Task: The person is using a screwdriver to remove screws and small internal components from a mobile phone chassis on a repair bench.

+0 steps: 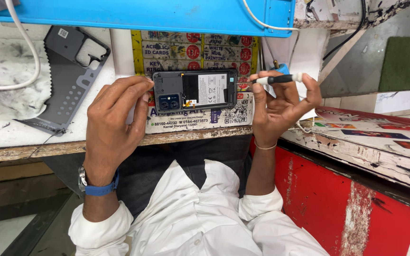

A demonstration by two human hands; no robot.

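Note:
An opened smartphone (195,91) with its back cover off lies face down on the workbench, showing its battery, camera module and dark inner plates. My left hand (115,125) grips the phone's left end, fingers curled over the camera side. My right hand (278,106) touches the phone's right end and holds a small screwdriver (281,78) with a black shaft and white handle, lying sideways across the fingers. A blue strap with a watch sits on my left wrist.
A grey phone back cover (69,76) lies to the left on a stained white cloth (5,95). A white cable (29,52) loops over it. A blue tray (167,14) spans the top. A printed sticker sheet (195,50) lies under the phone. A red counter (347,189) stands at right.

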